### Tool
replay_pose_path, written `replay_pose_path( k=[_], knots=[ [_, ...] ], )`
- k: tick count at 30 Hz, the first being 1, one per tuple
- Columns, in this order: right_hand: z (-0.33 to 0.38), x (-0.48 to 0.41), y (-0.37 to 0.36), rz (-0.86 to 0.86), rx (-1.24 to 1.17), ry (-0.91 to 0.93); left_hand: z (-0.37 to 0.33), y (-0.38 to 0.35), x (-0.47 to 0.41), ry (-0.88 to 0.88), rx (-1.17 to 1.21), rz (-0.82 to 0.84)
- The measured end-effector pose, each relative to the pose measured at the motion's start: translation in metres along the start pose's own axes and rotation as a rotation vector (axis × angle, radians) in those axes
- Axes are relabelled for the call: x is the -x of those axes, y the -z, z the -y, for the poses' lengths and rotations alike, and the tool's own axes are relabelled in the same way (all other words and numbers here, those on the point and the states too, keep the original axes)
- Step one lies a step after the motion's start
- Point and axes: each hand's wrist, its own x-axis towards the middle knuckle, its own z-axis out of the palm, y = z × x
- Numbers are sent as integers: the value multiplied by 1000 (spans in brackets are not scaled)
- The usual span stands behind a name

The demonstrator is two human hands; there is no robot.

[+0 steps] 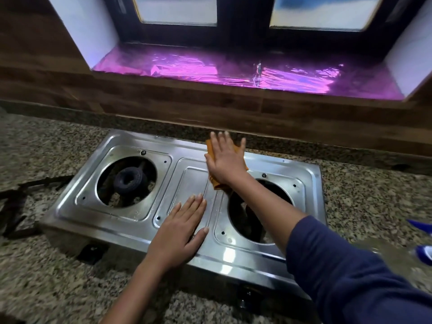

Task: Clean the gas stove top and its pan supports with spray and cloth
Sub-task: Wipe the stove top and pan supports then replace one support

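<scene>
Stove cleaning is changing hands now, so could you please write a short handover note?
Right hand: flat on the orange cloth, pressing it on the stove top at the rear centre.
Left hand: flat and empty, steadying the front centre.
Pan supports: off, on the counter at left.
Spray bottle: at the right edge.
Left: finish wiping, clean and refit supports.

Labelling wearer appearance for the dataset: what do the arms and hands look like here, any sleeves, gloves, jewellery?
Both hands bare: no gloves, rings or watch visible. Right hand comes from a dark navy long sleeve pushed up the forearm. Left hand and forearm show no sleeve within the frame.
</scene>
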Motion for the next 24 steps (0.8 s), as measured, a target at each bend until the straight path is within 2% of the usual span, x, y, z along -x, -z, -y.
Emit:
replay_pose_path(
  k=[4,8,14,17,24],
  knots=[
    [-59,20,13,7,-4,-248,-1,0,0,12,15,10],
    [-116,55,24,-36,16,-410,0,2,0,16,31,26],
    [-106,54,25,-36,4,-522,1,1,0,6,-7,61],
    [-74,33,21,5,32,-413,2,1,1,-5,-7,69],
    [1,-7,3,48,86,66,23,13,11,-121,98,-37]
  ],
)
